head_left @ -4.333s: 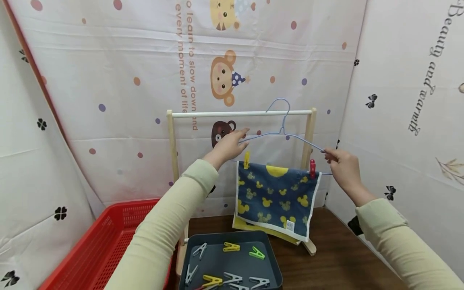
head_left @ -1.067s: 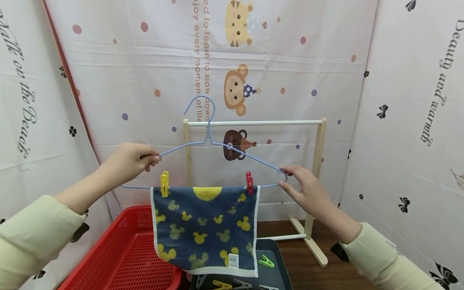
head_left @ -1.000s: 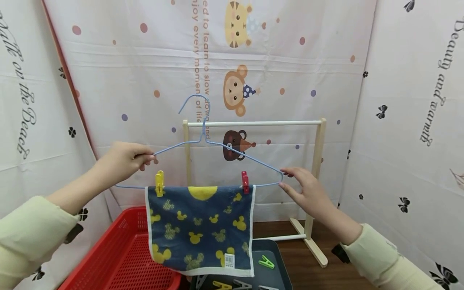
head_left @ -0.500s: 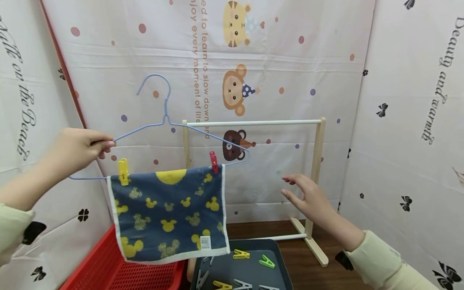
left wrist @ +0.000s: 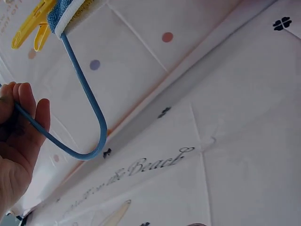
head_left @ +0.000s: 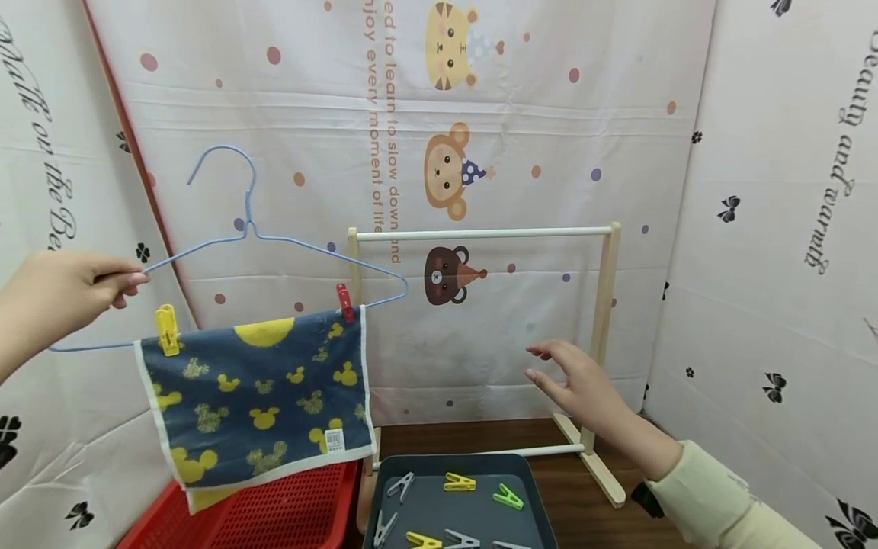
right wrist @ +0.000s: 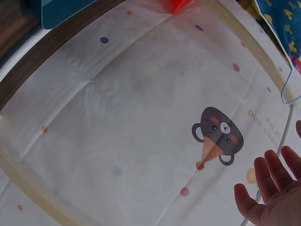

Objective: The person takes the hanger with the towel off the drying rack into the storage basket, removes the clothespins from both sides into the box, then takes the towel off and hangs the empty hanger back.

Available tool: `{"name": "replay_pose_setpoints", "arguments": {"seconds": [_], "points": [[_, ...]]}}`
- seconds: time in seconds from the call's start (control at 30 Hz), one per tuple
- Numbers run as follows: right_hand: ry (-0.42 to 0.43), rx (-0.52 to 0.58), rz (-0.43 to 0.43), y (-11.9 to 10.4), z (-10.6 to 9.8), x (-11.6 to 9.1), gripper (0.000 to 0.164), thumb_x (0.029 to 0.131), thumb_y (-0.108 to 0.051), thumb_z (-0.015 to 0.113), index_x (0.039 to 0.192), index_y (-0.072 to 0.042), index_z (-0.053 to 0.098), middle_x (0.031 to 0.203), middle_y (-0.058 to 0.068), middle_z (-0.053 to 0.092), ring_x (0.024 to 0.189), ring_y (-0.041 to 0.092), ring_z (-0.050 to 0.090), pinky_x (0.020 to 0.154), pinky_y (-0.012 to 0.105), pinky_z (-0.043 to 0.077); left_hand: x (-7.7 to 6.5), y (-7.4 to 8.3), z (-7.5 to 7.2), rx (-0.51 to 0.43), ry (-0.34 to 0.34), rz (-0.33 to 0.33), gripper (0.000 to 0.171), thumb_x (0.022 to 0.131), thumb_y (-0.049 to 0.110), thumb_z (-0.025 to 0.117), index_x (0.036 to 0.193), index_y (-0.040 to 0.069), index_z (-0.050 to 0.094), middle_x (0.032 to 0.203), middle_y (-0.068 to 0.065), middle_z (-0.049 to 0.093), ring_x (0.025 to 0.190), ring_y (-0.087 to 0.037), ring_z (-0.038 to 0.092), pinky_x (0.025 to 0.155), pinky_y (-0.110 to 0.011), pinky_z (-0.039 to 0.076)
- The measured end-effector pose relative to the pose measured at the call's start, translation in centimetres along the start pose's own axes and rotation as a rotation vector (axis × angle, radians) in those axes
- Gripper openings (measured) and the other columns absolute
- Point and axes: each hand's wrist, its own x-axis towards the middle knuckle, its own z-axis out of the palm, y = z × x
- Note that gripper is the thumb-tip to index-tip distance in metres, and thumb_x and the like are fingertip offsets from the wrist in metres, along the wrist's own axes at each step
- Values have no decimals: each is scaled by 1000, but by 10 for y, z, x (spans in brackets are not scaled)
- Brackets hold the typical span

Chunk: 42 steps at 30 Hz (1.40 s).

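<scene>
Your left hand [head_left: 75, 293] pinches the blue wire hanger [head_left: 248, 206]; the left wrist view shows its rounded end, which the hand hides from the head camera. Since a second ago, your right hand [head_left: 576, 385] has let go, and the hanger has shifted left, mostly past the wooden rack [head_left: 480, 233]. A yellow clip [head_left: 167, 329] and red clip [head_left: 345, 303] hold the white-edged navy cloth [head_left: 240, 396].

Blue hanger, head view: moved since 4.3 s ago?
Yes, leftward. The blue hanger's hook overlapped the white rail near its right end; now it sits left of the rail's left end.
</scene>
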Motion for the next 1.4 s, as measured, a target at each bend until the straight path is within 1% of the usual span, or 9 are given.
{"name": "replay_pose_setpoints", "arguments": {"seconds": [0.13,0.3,0.43,0.53,0.77,0.9,1.0,1.27,1.4], "points": [[-24,12,0,-2,3,-1,33,93,-10,73,125,-4,67,119,11,72,105,27,66,88,49,57,-9,-10,4,11,0,-29,15,93,-9,63,98,-23,66,64,-18,66,54,-14,53,49,-22,32],[-33,13,-9,-4,8,-1,33,93,-9,73,125,-4,67,118,11,72,104,26,66,87,47,58,-17,-19,10,22,-36,-59,18,93,-10,61,102,-26,63,65,-22,67,53,-20,56,50,-23,32],[-56,15,4,-6,12,0,32,94,-11,72,125,-5,67,118,9,72,105,26,66,87,47,58,-23,-23,16,34,-60,-38,17,92,-12,60,101,-26,63,65,-21,67,54,-23,59,53,-40,51],[-71,26,15,-8,17,0,31,95,-12,72,125,-6,67,119,9,71,106,26,66,87,46,58,-27,-26,21,32,-75,-32,18,91,-13,59,102,-27,62,65,-21,68,56,-25,61,58,-54,54],[-98,48,-4,-17,35,0,30,94,-13,73,123,-6,68,117,9,72,103,24,66,87,44,59,-35,-29,31,11,-69,-36,18,92,-11,62,102,-26,63,64,-20,68,54,-24,61,52,-46,53],[-116,66,-34,-25,45,0,31,94,-13,73,124,-6,67,117,9,72,104,24,66,89,43,59,-43,-32,34,-3,-97,-61,18,92,-12,57,102,-26,63,66,-21,69,56,-23,60,49,-33,48],[-128,79,-51,-30,50,2,31,94,-13,73,124,-5,67,118,10,72,104,24,67,90,43,59,-48,-33,37,-4,-103,-60,17,92,-13,56,99,-25,65,66,-19,69,56,-20,60,50,-23,38],[-218,146,-61,-53,66,13,31,98,-17,69,127,-6,66,120,9,71,107,24,65,94,44,57,-60,-35,46,19,-26,-2,12,86,-15,64,95,-23,68,61,-15,69,50,-8,53,47,-21,42],[-234,204,-94,-70,75,24,34,99,-19,68,130,-5,65,124,10,71,111,27,66,96,46,56,-63,-28,46,12,-43,-16,14,86,-11,68,95,-22,69,61,-14,69,51,-11,57,47,-25,45]]}}
